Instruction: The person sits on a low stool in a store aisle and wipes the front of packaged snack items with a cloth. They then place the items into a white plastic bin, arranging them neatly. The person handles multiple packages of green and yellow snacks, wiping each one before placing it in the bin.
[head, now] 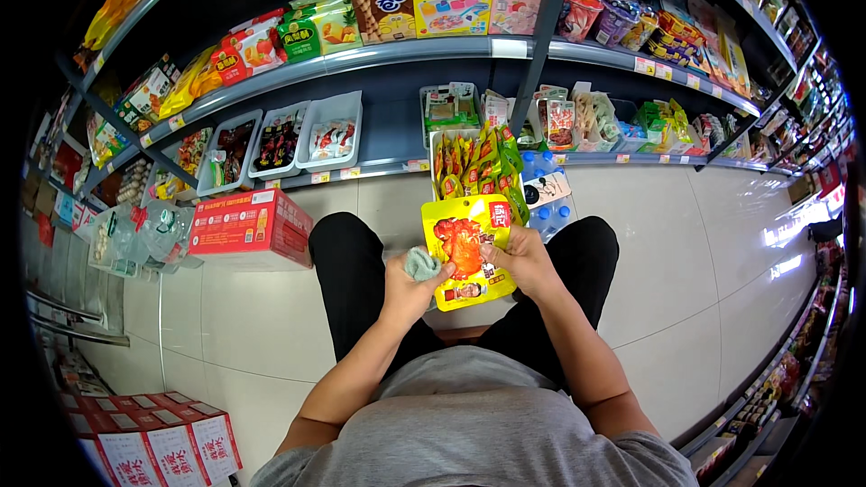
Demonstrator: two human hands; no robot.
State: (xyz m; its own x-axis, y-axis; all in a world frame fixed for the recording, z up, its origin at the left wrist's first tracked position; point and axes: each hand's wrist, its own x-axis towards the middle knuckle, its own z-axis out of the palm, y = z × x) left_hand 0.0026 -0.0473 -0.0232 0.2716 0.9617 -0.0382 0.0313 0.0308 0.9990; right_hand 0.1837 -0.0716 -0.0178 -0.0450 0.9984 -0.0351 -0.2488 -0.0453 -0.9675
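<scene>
Between my two hands I hold up a yellow snack pouch point(463, 243) with a picture of reddish food on its front. My left hand point(410, 286) grips its lower left edge and also has a green-grey cloth point(422, 264) bunched between thumb and fingers. At the pouch's right edge, my right hand point(530, 262) pinches it, thumb on the front. Just beyond the pouch, a white bin point(433, 169) full of yellow and green snack pouches point(477, 161) juts out from the bottom shelf. The pouch hides the bin's near end.
Left of my knee stands a red carton point(252, 228), with large clear plastic bottles point(162, 230) beside it. White trays of packets point(333, 137) line the bottom shelf point(389, 145). Blue-capped bottles point(547, 216) sit by my right knee. Stacked cartons point(159, 443) stand at the lower left.
</scene>
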